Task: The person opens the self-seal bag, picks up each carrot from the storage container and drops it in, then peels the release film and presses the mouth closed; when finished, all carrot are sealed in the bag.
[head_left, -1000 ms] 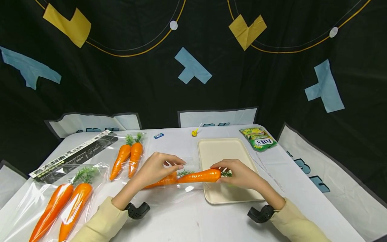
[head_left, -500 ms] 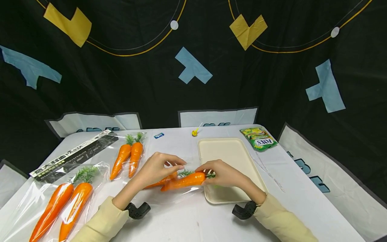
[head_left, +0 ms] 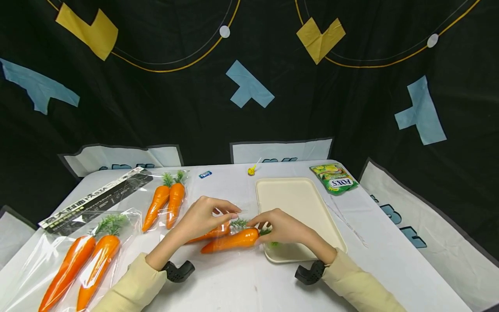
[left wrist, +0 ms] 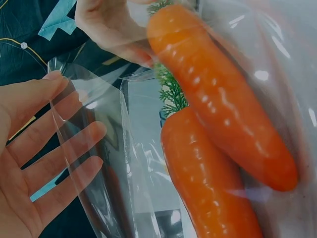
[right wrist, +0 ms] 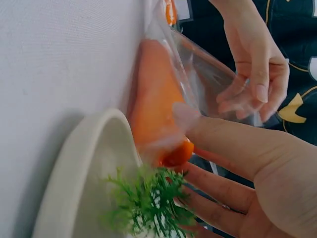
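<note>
My left hand pinches the edge of a clear plastic bag between thumb and forefinger, its other fingers spread behind the film. Inside the bag lie two glossy orange carrots with green tops. The far carrot is partly covered by my left hand in the head view; the near carrot slants with its tip to the left. My right hand is at the near carrot's top end, thumb on one side and fairly straight fingers on the other. Its green leaves hang over the tray's edge.
A cream tray lies under my right hand. On the left are two bagged pairs of carrots and a black-and-white pasta bag. A green FOX'S packet, a yellow lollipop and a small blue packet lie further back.
My right hand has moved left from over the tray, carrying the near carrot into the bag beside the other one; its fingers have since loosened. My left hand has stayed at the bag's edge.
</note>
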Motion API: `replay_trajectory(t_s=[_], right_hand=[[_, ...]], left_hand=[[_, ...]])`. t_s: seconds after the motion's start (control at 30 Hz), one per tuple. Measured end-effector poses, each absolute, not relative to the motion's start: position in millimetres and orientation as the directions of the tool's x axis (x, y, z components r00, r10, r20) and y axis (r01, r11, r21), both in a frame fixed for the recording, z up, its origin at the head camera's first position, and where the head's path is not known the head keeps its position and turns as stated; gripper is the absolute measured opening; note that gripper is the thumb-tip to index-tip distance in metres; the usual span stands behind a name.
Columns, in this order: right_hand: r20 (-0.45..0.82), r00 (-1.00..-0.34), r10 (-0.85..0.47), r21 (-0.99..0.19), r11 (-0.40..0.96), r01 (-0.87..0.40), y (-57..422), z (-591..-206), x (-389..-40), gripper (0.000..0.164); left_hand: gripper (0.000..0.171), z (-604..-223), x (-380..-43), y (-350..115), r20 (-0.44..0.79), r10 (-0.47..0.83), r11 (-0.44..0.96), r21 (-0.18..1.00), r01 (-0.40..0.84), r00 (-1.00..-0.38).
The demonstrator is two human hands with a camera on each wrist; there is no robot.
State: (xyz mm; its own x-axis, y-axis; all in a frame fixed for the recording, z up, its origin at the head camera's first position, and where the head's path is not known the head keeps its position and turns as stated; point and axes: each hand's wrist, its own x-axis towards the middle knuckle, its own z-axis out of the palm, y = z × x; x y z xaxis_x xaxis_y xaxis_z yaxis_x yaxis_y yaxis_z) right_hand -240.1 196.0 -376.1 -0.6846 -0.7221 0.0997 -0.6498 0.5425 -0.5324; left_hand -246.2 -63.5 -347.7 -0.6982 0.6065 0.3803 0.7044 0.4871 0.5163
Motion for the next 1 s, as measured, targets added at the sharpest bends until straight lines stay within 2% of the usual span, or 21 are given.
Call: replay_trajectory(t_s=[0.43,0.7,1.0], right_hand=[[0.115,-0.761,-0.639,-0.526,0.610,-0.592,227.3,-381.8,-234.5,0.033],[0.177,-0.752,-0.635,-0.486,0.608,-0.628,227.0,-385.8,-236.2,0.012],[0.241,-0.759,-0.605,-0.474,0.609,-0.636,215.8,-370.9,-238.8,0.008]], left_hand=[[0.015,-347.7,-246.3,-63.7,0.371,0.611,0.492,0.514,0.702,-0.700],[0.014,-348.6,-246.3,-63.9,0.378,0.608,0.488,0.515,0.705,-0.698],[0.013,-349.0,-246.9,-62.9,0.378,0.605,0.489,0.517,0.702,-0.700]])
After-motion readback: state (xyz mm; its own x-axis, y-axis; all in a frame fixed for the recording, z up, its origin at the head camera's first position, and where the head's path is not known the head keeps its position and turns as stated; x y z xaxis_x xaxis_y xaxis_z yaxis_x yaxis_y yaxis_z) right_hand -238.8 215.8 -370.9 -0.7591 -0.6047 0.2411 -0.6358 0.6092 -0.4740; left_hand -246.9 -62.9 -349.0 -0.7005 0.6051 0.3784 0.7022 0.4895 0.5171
